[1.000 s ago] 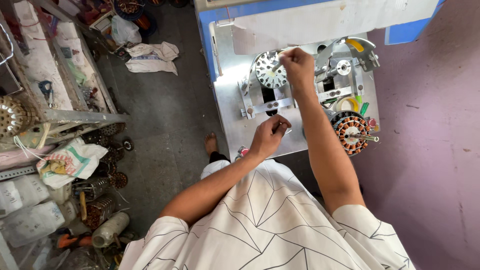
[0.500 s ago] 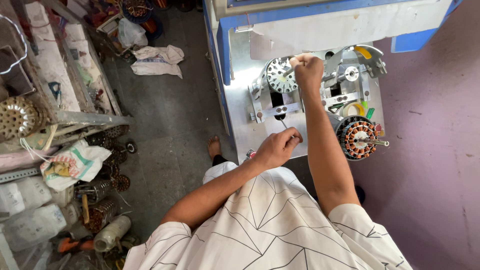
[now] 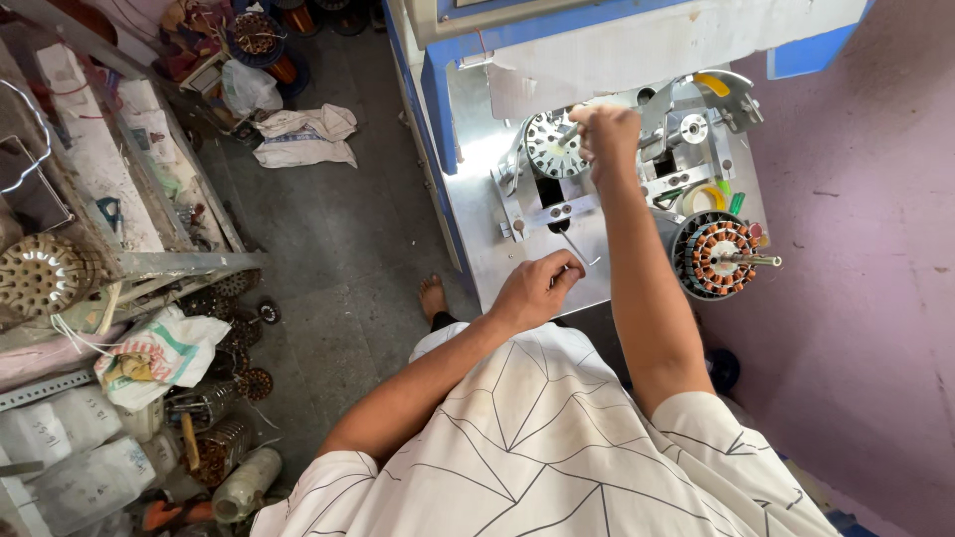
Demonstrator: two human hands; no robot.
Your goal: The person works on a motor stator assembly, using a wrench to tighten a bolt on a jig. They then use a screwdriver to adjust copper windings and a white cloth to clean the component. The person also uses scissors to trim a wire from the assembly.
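R hand (image 3: 609, 134) is closing round a thin metal rod (image 3: 569, 134), its tip touching the round slotted grey stator core (image 3: 547, 145) mounted on the steel winding machine table (image 3: 497, 229). L hand (image 3: 537, 288) is resting near the table's front edge w/ fingers curled; can't tell if it's pinching anything. Copper-wound round stator (image 3: 718, 256) is sitting at right, apart from both hands.
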